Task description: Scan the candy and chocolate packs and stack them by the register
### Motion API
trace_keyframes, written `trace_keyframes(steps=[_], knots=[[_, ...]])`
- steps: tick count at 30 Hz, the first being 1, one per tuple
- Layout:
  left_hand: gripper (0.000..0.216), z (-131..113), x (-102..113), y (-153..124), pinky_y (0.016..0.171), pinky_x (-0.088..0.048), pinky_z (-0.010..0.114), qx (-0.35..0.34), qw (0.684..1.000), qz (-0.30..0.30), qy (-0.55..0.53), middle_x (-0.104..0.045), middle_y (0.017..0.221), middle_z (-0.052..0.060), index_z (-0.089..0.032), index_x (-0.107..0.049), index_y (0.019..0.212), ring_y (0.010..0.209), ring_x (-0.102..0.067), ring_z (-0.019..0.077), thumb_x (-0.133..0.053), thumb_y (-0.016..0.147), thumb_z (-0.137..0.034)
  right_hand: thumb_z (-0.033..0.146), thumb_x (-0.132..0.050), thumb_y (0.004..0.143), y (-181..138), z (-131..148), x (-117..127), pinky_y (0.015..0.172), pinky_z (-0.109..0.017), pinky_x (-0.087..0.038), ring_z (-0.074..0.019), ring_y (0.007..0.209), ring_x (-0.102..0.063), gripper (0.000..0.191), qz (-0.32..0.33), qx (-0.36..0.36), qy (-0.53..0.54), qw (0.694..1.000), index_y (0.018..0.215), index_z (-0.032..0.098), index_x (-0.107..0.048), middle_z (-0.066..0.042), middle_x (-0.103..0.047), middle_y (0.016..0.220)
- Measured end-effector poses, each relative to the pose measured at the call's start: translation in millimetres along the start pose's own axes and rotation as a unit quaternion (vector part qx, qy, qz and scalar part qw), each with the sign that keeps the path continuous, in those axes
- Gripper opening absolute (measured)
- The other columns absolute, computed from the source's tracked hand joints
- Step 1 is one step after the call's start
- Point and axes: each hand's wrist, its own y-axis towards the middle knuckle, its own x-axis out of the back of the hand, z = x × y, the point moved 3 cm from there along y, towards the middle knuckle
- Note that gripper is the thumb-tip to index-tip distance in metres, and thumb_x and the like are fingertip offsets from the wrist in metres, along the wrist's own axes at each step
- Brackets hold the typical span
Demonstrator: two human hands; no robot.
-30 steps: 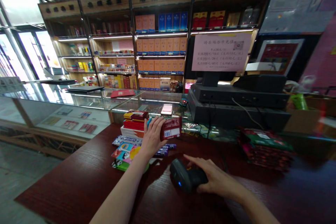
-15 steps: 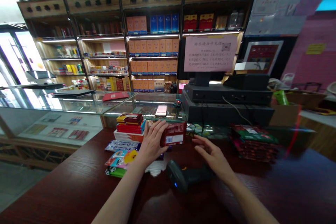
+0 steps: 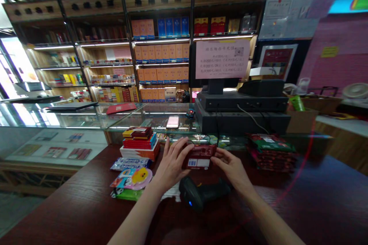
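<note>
A dark red box [image 3: 199, 152] with a white barcode label is held upright just above the brown counter. The fingers of my left hand [image 3: 173, 164] are wrapped over its left side. At its right edge, my right hand [image 3: 232, 166] pinches it between thumb and fingers. Below the box lies a black barcode scanner [image 3: 201, 194] with a lit blue light. To the left of my left hand are a stack of small boxes [image 3: 139, 141], a blue-and-white packet [image 3: 130, 164], a packet with a yellow duck face [image 3: 135, 178] and a green packet [image 3: 128, 194].
A pile of green and dark red packets [image 3: 271, 153] sits at the right. Behind the counter stand a glass case [image 3: 126, 123], a black cash register [image 3: 244, 103] bearing a pink sign [image 3: 221, 59], and shelves [image 3: 163, 44] of boxed goods.
The red box has moved slightly right and lower in the left hand. The right hand, apart from it before, has closed on its right edge. The view has turned a little right.
</note>
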Motion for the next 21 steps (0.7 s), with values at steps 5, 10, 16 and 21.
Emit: trace_keyframes(steps=[5, 10, 16, 21], knots=[[0.084, 0.7, 2.3, 1.0, 0.122, -0.015, 0.059, 0.025, 1.0, -0.007, 0.004, -0.035, 0.154, 0.01, -0.033, -0.035, 0.147, 0.139, -0.038, 0.0309, -0.078, 0.075, -0.025, 0.052, -0.084, 0.064, -1.1, -2.1, 0.0, 0.069, -0.036, -0.056, -0.0253, 0.071, -0.071, 0.045, 0.012, -0.008, -0.014, 1.0, 0.091, 0.018, -0.072, -0.005, -0.076, 0.08], [0.084, 5.2, 1.2, 2.3, 0.104, -0.041, 0.05, 0.062, 0.998, 0.007, -0.005, -0.055, 0.128, 0.007, -0.039, -0.03, 0.15, 0.116, -0.054, 0.0278, -0.074, 0.08, -0.027, 0.055, -0.084, 0.061, -5.3, 6.9, -5.9, 0.066, -0.035, -0.055, -0.0243, 0.066, -0.069, 0.042, 0.005, -0.004, -0.008, 1.0, 0.078, 0.02, -0.067, -0.003, -0.073, 0.07], [0.091, 7.2, -5.5, 3.5, 0.09, -0.051, 0.039, 0.089, 0.995, 0.038, -0.031, -0.055, 0.125, 0.005, -0.039, -0.016, 0.154, 0.107, -0.06, 0.0242, -0.066, 0.082, -0.015, 0.062, -0.084, 0.056, -8.3, 15.7, -11.8, 0.068, -0.038, -0.057, -0.0267, 0.069, -0.07, 0.049, -0.014, 0.013, -0.015, 1.0, 0.078, 0.02, -0.07, -0.007, -0.075, 0.075], [0.087, 8.0, -8.7, 3.4, 0.091, -0.054, 0.037, 0.115, 0.988, 0.045, -0.096, -0.051, 0.129, 0.003, -0.043, -0.018, 0.152, 0.101, -0.063, 0.02, -0.059, 0.083, -0.009, 0.061, -0.079, 0.063, -7.6, 11.4, -10.0, 0.067, -0.034, -0.053, -0.0252, 0.068, -0.069, 0.043, -0.031, 0.039, -0.068, 0.996, 0.073, 0.021, -0.066, -0.004, -0.072, 0.069]])
